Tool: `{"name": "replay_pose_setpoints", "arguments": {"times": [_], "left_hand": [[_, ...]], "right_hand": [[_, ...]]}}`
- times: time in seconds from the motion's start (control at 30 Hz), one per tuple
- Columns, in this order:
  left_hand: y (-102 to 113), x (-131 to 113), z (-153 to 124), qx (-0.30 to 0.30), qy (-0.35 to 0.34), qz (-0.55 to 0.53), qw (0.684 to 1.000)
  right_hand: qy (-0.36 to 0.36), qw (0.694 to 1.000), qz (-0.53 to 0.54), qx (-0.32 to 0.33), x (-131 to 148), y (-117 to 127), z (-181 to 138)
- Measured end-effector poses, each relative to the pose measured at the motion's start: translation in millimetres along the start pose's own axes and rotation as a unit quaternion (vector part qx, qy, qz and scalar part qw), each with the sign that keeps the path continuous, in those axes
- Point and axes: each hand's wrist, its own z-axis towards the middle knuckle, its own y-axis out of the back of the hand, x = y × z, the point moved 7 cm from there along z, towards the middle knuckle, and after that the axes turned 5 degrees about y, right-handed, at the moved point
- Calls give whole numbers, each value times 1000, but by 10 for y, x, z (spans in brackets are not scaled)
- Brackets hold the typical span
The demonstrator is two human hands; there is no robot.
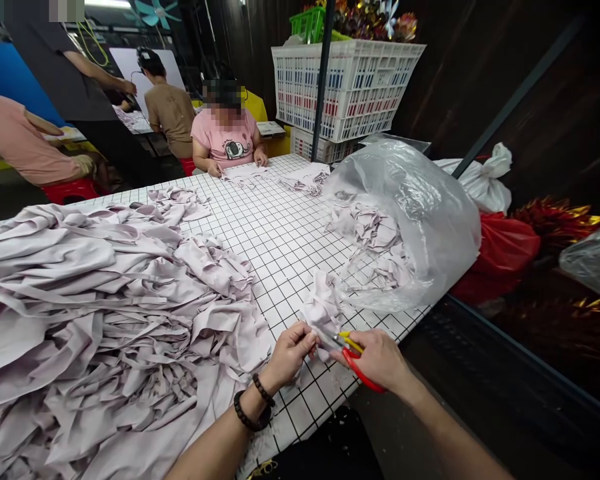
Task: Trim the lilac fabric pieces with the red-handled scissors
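My left hand (pixel 291 353) pinches the edge of a pale pinkish-grey fabric piece (pixel 324 303) over the near corner of the table. In my right hand (pixel 380 360) is a pair of scissors (pixel 363 375) with red and yellow handles. Their blades point left, at the fabric close to my left fingertips; whether they are open is hard to make out. A large heap of the same fabric (pixel 105 300) covers the left side of the table. To the right lies a clear plastic bag (pixel 430 213), its mouth facing left, with cut fabric pieces (pixel 375 230) in it.
The table (pixel 265 247) has a white top with a black grid. Across it sits a person in a pink shirt (pixel 227 140), hands on fabric. White crates (pixel 345 87) stand behind a dark post (pixel 323 80). Red bags (pixel 505 253) lie beyond the right edge.
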Motion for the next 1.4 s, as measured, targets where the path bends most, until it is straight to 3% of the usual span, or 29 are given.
{"name": "replay_pose_setpoints", "arguments": {"times": [0.13,0.3,0.4,0.53,0.63,0.7,0.77,0.83,0.9,0.97,1.03,1.1,1.2,1.23,1.3,1.4], "left_hand": [[57,13,-49,-5,0,43,999],[117,-51,-127,-37,-13,128,991],[337,-171,-125,-96,-20,187,977],[870,-360,-16,-213,-14,252,944],[1123,-513,54,-284,-11,286,915],[1107,-636,8,-336,-27,299,893],[908,-705,-72,-344,-42,286,893],[539,-590,-73,-230,2,211,950],[86,-328,-70,-54,117,59,990],[-227,-124,-97,31,217,-107,970],[-349,-6,-75,26,260,-236,936],[-393,48,-29,9,262,-317,912],[-361,64,-7,-25,229,-350,908],[-341,56,-25,-32,217,-344,913],[-308,26,-89,-29,202,-320,925],[-270,-61,-199,2,177,-258,950]], "right_hand": [[-66,993,85,-53,-139,44,381],[-35,980,167,-97,162,-41,1083],[-26,967,217,-130,159,207,1278],[-13,920,325,-219,-139,838,1095],[14,817,517,-255,-292,1020,735],[4,775,586,-238,-272,917,498],[-16,754,618,-220,-182,757,303],[-27,745,636,-202,-54,639,159],[-23,749,635,-188,79,613,47],[-10,766,620,-170,205,635,-59],[4,783,607,-133,318,623,-175],[3,799,599,-56,404,504,-302],[-29,840,537,74,370,216,-479],[-49,860,502,78,280,156,-502],[-87,897,433,12,48,139,-456],[-74,907,403,-94,-88,130,-197]]}}
